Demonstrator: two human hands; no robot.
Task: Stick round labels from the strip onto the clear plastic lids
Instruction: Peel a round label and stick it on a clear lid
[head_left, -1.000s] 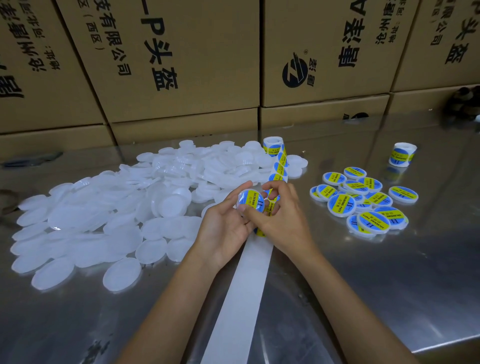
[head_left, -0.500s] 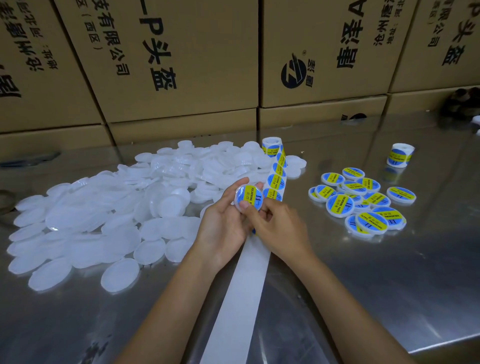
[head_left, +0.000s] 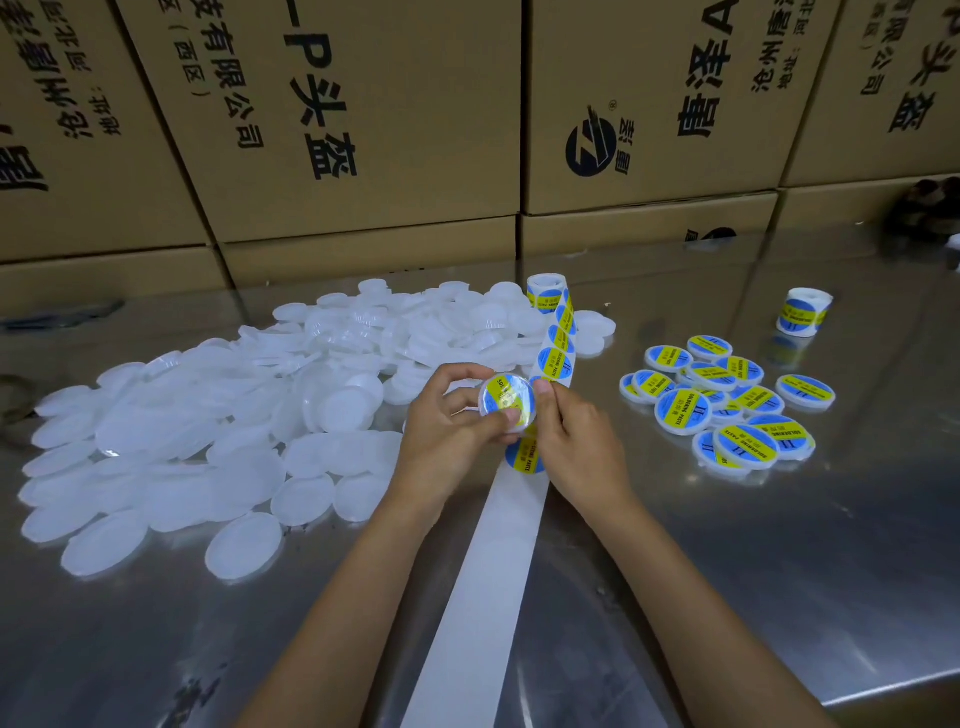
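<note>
To the left of your hands lies the big heap of unlabelled lids (head_left: 208, 415), and the strip (head_left: 558, 343) runs under your hands from its roll (head_left: 545, 291) beyond them; a careless elbow can drag either one. To the right sit the finished lids (head_left: 727, 405). Your left hand (head_left: 447, 436) curls around the lid (head_left: 506, 402), thumb on the label, and your right hand (head_left: 576, 447) pinches its right edge. If you press unevenly, I think the label can wrinkle or sit off-centre.
</note>
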